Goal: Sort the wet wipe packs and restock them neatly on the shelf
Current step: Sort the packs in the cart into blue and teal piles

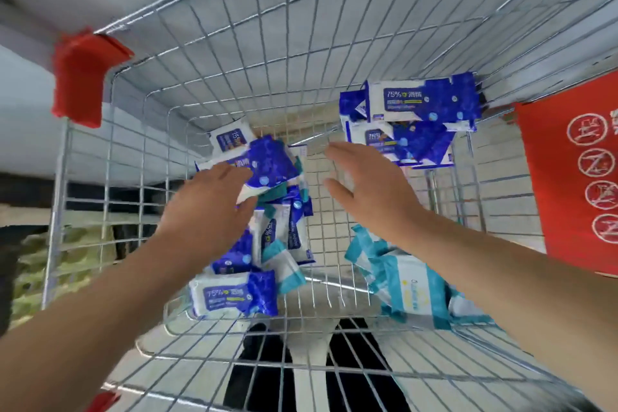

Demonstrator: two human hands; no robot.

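Observation:
I look down into a wire shopping cart that holds wet wipe packs. A loose heap of several blue-and-white packs fills the left of its floor. A neater stack of blue packs leans in the far right corner. Teal-and-white packs lie at the near right. My left hand rests on the heap, fingers closing on the top blue pack. My right hand hovers above the bare middle of the cart floor, fingers spread, holding nothing.
The cart has a red corner bumper at the far left and a red sign with round warning symbols on its right side. Tiled floor shows through the mesh. A grey shelf edge runs along the left.

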